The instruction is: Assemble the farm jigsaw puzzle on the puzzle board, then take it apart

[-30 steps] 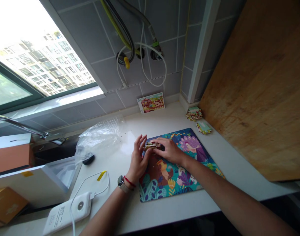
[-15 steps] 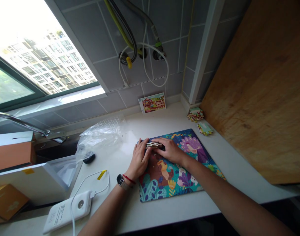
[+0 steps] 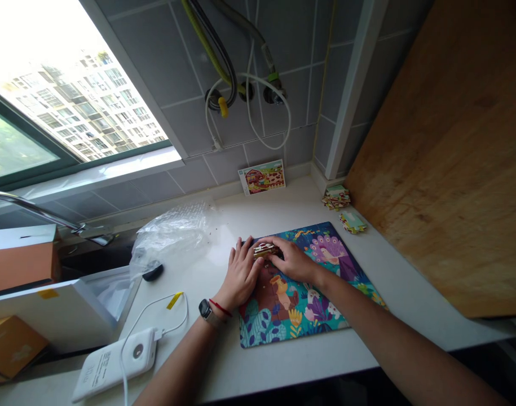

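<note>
My right hand curves its fingers around a small stack of jigsaw puzzle pieces above the upper left part of a colourful animal jigsaw puzzle. Close against the stack's left side is my left hand, its fingers stretched out and slightly apart. Whether the left thumb presses on the stack is hard to make out. Part of the stack is hidden by the right fingers. A peacock, a rabbit and a brown animal show on the puzzle.
Two piles of puzzle pieces sit by the wooden board. A farm picture card leans on the tiled wall. To the left lie a clear plastic bag, a black object, a white power bank with cable, and boxes.
The stack of pieces has tilted in my right hand, showing more of its face. My left hand has eased slightly, its fingers a little flatter. All else stays put.
</note>
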Tool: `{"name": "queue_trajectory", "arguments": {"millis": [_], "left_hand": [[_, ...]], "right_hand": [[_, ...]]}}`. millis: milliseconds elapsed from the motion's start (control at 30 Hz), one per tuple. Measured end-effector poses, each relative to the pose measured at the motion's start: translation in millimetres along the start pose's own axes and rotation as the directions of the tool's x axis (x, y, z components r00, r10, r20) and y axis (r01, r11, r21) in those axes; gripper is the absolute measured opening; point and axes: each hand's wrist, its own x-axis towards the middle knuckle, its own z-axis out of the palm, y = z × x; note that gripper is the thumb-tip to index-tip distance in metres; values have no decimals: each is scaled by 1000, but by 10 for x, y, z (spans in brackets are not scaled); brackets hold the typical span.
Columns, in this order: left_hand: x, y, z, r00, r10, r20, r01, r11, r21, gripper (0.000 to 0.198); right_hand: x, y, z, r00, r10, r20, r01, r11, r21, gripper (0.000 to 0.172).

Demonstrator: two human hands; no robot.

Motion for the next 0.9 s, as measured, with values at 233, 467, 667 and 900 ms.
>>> {"name": "queue_trajectory", "arguments": {"millis": [233,467,667,900], "left_hand": [[-6,19,53,1000,10,-28,-8,997,78,57],[9,-20,36,998,31,-62,-28,999,47,35],[27,-10,-40,996,20,-92,-26,998,-64,31],[41,-8,-58,997,32,-68,-38,996,-84,25]], "right_hand": [[-54,39,102,997,-35,63,43,988,-145,72],[-25,31,41,1000,4,-29,-8,986,-168,57],[3,-45,-93,998,-32,-47,24,988,-152,40],[18,-84,-82,997,-23,-72,23,1000,3,27]]}}
